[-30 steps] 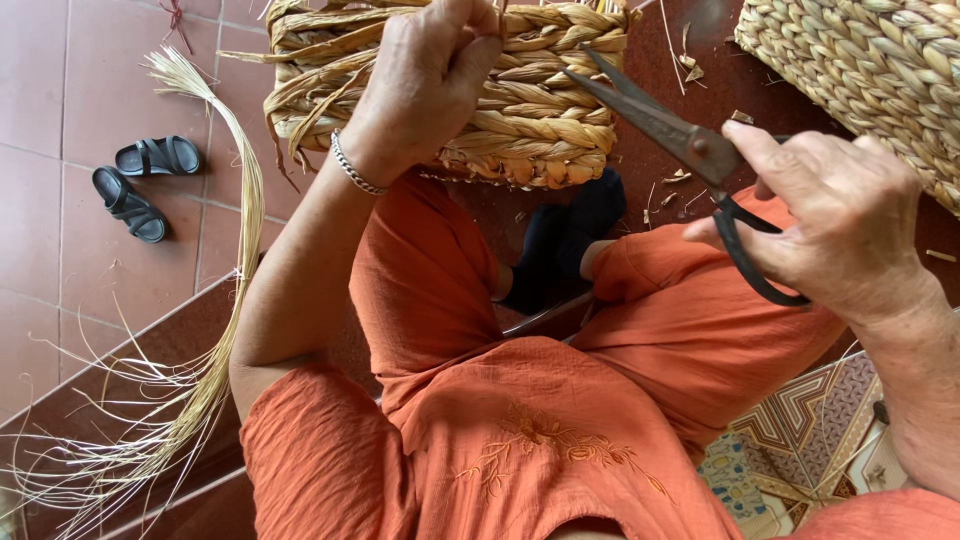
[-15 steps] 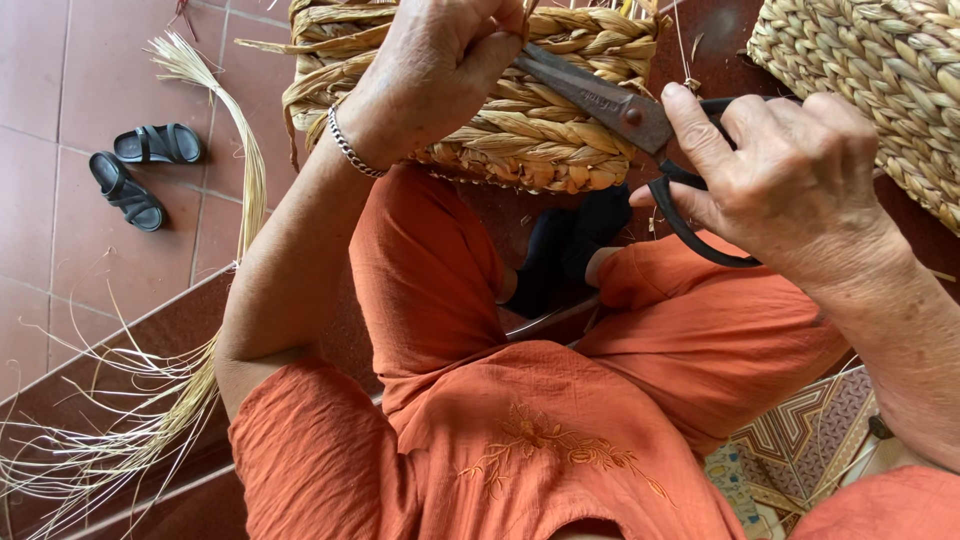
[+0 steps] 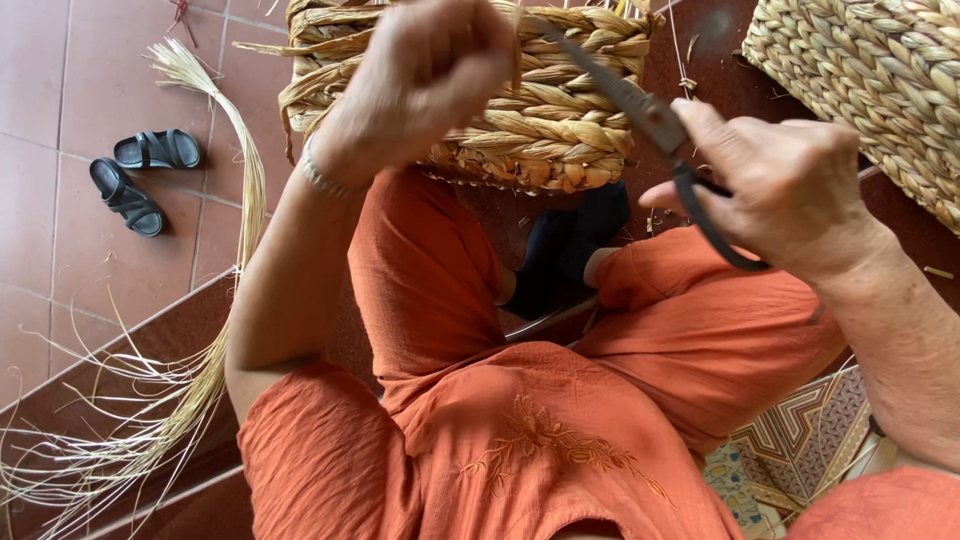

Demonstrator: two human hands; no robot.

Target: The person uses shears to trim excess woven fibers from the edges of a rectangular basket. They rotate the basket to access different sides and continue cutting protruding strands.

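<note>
Woven basket (image 3: 540, 110), braided from pale straw, propped on the knees at the far middle of the view, above the orange trousers (image 3: 520, 440). Left hand (image 3: 430, 70) closed over its upper weave, apparently pinching a stray strand (blurred, so the strand itself hard to make out). Right hand (image 3: 790, 180) curled through the dark loop handles of the scissors (image 3: 650, 120), blades pointing far-left toward the basket's top edge; whether parted or closed, impossible to tell from this angle.

For a clean trim, judged from this: pull the loose end taut with the left hand, away from the braid; bring the blades flush beside the weave without catching a structural strand; keep fingertips clear of the tips; snip once, short and firm, rather than sawing. Steady the basket against the knees to stop it rolling.

Second woven basket (image 3: 870, 90) at far right, well apart. Bundle of loose straw (image 3: 220, 330) trailing across the tiled floor (image 3: 60, 60) at left, a pair of dark sandals (image 3: 140, 175) beyond it.
</note>
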